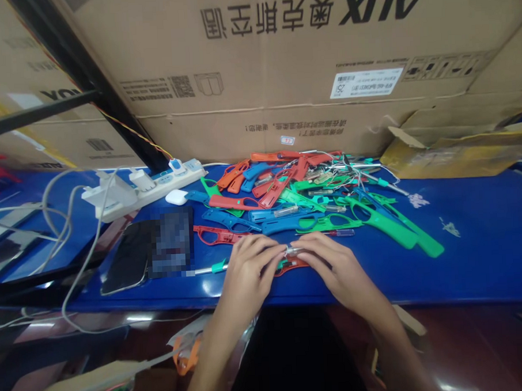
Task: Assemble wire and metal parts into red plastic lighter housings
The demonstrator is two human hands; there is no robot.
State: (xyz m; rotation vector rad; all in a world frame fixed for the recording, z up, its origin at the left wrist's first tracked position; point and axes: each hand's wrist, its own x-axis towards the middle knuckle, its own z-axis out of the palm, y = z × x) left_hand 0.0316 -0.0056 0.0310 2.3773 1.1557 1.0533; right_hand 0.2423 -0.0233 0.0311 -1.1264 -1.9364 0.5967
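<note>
My left hand [249,265] and my right hand [333,267] meet above the front of the blue table, fingertips pinched. Between them is a small silver-and-clear lighter part [293,250], partly covered by the fingers. Below the hands lies a red lighter casing [292,267] with a green piece in it. A metal lighter tube [208,270] with a green collar reaches out left from under my left hand. Just beyond my right hand is a screwdriver with a clear purple handle [344,233]. Behind both hands spreads a pile of red, blue, green and orange lighter casings [288,217].
A white power strip [177,176] with plugs and trailing cables stands at the left. Nearer lie a dark phone [127,256] and a blurred-out rectangle. Large cardboard boxes [260,80] wall off the back. An open taped carton [453,152] sits at back right.
</note>
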